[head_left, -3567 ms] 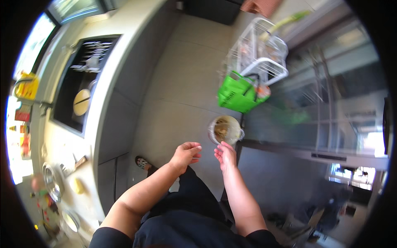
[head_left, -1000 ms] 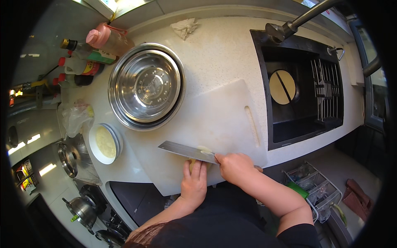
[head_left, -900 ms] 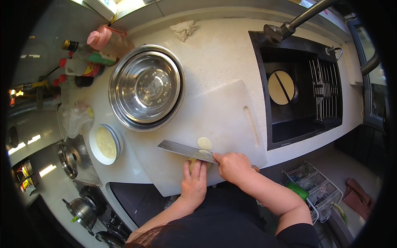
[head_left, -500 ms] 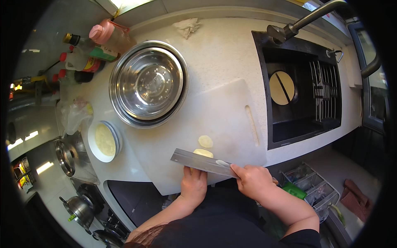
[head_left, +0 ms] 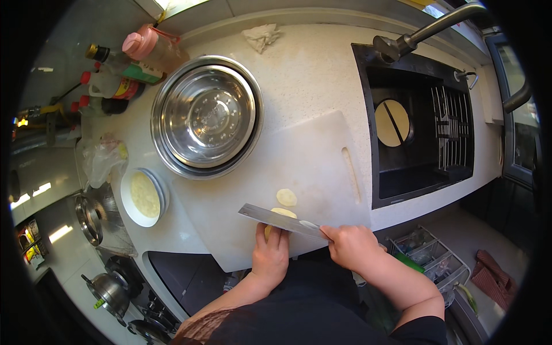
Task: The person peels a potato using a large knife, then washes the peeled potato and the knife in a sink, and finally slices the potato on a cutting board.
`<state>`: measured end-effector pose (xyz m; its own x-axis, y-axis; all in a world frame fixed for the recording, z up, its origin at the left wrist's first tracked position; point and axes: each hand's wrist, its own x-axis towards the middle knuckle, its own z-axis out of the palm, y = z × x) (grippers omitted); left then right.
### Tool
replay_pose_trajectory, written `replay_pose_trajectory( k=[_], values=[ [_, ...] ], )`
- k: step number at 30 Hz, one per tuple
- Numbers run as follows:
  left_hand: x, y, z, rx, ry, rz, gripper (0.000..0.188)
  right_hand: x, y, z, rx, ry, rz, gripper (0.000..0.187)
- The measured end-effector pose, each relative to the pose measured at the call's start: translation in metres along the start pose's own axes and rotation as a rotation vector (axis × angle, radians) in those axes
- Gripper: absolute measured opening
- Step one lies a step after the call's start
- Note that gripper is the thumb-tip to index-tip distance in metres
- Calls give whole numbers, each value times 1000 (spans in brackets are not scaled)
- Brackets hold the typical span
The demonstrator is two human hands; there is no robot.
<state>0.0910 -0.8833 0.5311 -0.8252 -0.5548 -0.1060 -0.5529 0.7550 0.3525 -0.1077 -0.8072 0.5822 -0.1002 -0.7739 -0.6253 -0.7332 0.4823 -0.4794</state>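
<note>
My right hand point(head_left: 352, 246) is closed round the handle of a broad metal cleaver point(head_left: 279, 219), whose blade points left across the near part of a white cutting board point(head_left: 310, 149). Against the near side of the blade, my left hand point(head_left: 270, 259) grips a pale yellow peeled potato point(head_left: 267, 231), mostly hidden by fingers and steel. On the blade's far side a cut potato face point(head_left: 283, 212) shows. Just beyond it, one round potato slice point(head_left: 286, 197) lies flat on the board. A small pale patch clings to the blade near my right hand.
Nested steel bowls point(head_left: 257, 123) stand at the board's far left. Farther left are a white bowl point(head_left: 129, 201) with pale yellow contents, a plastic bag point(head_left: 103, 158) and several bottles point(head_left: 115, 85). To the right is a black sink point(head_left: 397, 172) under a faucet point(head_left: 420, 37). A crumpled cloth point(head_left: 261, 37) lies behind.
The cleaver blade has tipped slightly, and more of my left fingers and the potato shows beside it. Both hands stay in nearly the same place.
</note>
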Motion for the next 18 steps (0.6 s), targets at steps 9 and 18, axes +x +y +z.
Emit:
replay_pose_trajectory(
  k=[9,18],
  values=[
    [0,2,-2,-47,-18,-13,54,48,-5,35,27,9,4,24],
    [-9,-2,6,-47,-20,1,50,-10,-1,7,42,149,-77,17]
  ],
)
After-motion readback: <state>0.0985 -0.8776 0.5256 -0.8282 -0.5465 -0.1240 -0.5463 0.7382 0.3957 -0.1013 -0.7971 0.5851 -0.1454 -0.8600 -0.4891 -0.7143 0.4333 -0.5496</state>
